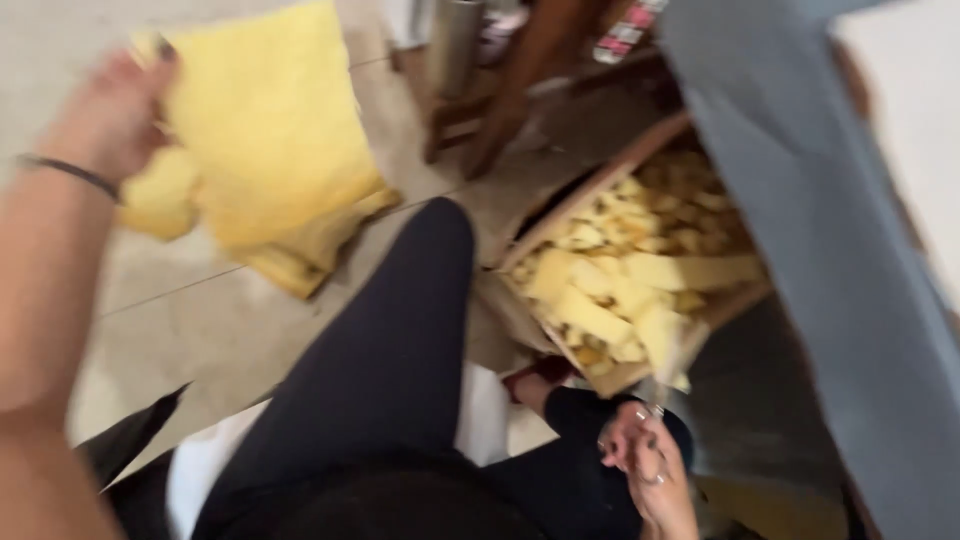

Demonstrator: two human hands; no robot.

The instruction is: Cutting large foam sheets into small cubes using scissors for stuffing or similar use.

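floor [200, 330]: pale tiles with dark seams, running under everything in the head view; the frame is blurred by motion.
grey panel [830, 250]: a broad blue-grey sheet, cloth or board I cannot tell, slanting down the right side and covering the right edge of the box.
dark trouser leg [390, 350]: the person's own, bent, stretching from the bottom middle up toward the centre of the view.
yellow foam cushion [265, 120]: a large soft block held up at upper left, above the floor, with further yellow foam pieces hanging or lying just under its lower edge.
cardboard box [590, 200]: open, tilted on the floor right of the leg, its near corner beside the person's foot.
foam scraps [620, 290]: pale yellow chunks filling the box, piled loosely.
wooden furniture legs [500, 110]: brown, at the top centre behind the cushion, next to a metal cylinder [455, 40].
left hand [110, 110]: raised at upper left, closed on the left edge of the cushion; a thin dark band circles the wrist.
right hand [640, 460]: low at bottom right, just below the near corner of the box, fingers curled with rings on them; whether it pinches anything I cannot tell through the blur.
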